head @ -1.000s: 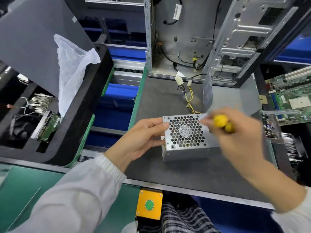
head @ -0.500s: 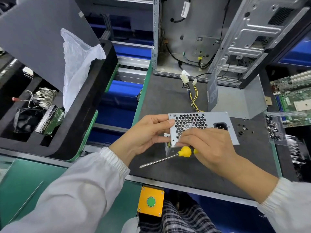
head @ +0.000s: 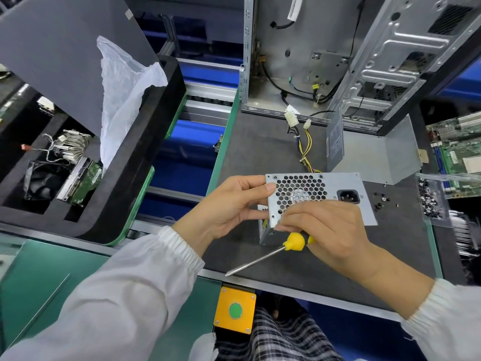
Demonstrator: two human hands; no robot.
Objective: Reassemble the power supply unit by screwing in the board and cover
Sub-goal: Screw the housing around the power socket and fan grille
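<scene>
The power supply (head: 338,204) sits tilted up on the dark mat (head: 260,142) right in front of the person, its vented face with the fan grille and the socket turned toward the head camera. The left hand (head: 229,204) pinches the left edge of that face, thumb on top and fingers curled behind. The right hand (head: 330,230) has its fingertips pressed to the lower left corner of the grille while the yellow handle of the screwdriver (head: 294,242) is tucked into its curled fingers, the shaft pointing away toward the near edge of the mat, not at any screw. To my eye no driving is going on yet; it looks as if a screw is being seated or the face lined up by touch, though I cannot see a screw under the fingers. The bent metal cover (head: 374,152) stands apart behind the unit, so the closing step seems wholly ahead. Loose screws (head: 382,199) lie scattered just right of the unit, beside a clear tray (head: 432,201) of more. The cable bundle (head: 304,149) trails back toward the open computer case (head: 325,61), and could snag if the unit is turned. A black foam tray (head: 145,152) of parts sits off to the left.
</scene>
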